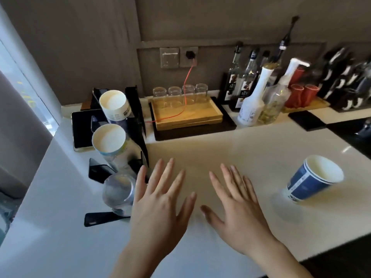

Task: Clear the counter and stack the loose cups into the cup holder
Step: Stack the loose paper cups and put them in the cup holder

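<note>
Blue paper cups, nested together, stand upright on the white counter at the right. At the left a black cup holder carries two stacks of white paper cups and a stack of clear plastic cups, all with their mouths toward me. My left hand hovers over the counter with fingers spread, right beside the clear stack. My right hand is spread flat next to it, well left of the blue cups. Both hands hold nothing.
A wooden tray with several upturned glasses sits at the back on a black mat, an orange cable running over it. Syrup bottles, a jar and red cups line the back right. A tablet lies behind the holder.
</note>
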